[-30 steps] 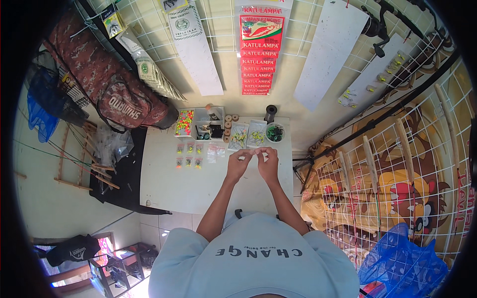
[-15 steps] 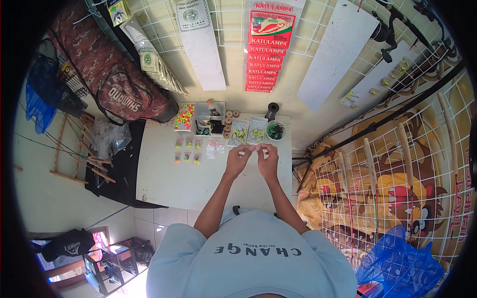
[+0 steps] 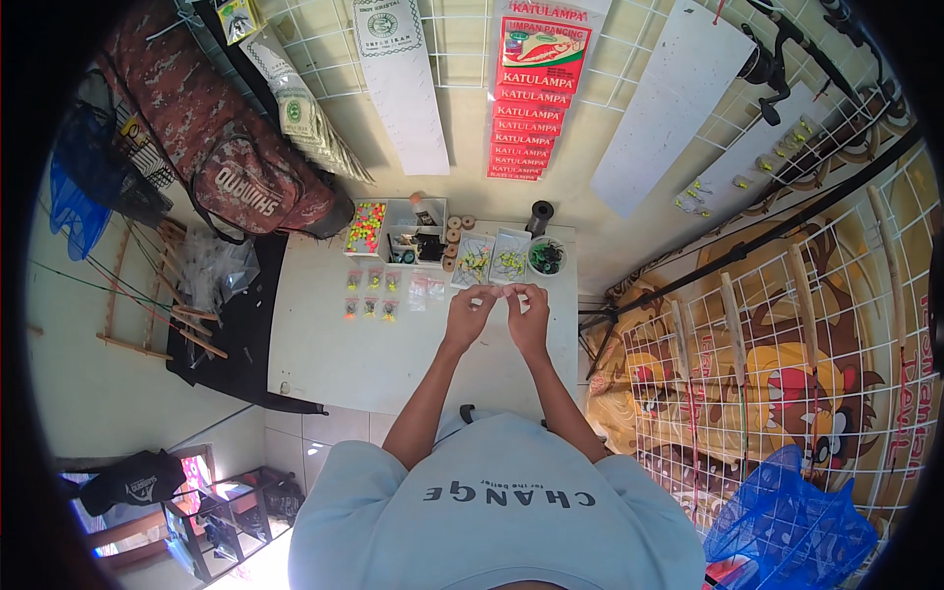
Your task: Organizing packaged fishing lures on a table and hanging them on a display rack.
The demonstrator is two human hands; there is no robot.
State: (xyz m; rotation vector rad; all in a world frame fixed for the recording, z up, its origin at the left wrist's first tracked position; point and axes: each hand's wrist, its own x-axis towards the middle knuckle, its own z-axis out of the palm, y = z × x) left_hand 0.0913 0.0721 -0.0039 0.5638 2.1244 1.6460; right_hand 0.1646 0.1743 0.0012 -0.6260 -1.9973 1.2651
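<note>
My left hand and my right hand meet above the white table, thumbs and fingers pinched together at a small pale thing too tiny to make out. Just beyond them stand two shallow trays of small yellow-green rigs. A round container of dark green and black pieces is to their right. To the left lie small clear bags and several filled little bags in two rows.
A compartment box with colourful beads, wooden spools and a black cylinder stand at the table's back. A camouflage bag hangs at left, packets on the wall grid, another grid at right.
Over the last second the view has shifted slightly and both hands have moved a little upward in the picture, still pinched together. The table's objects keep their arrangement.
</note>
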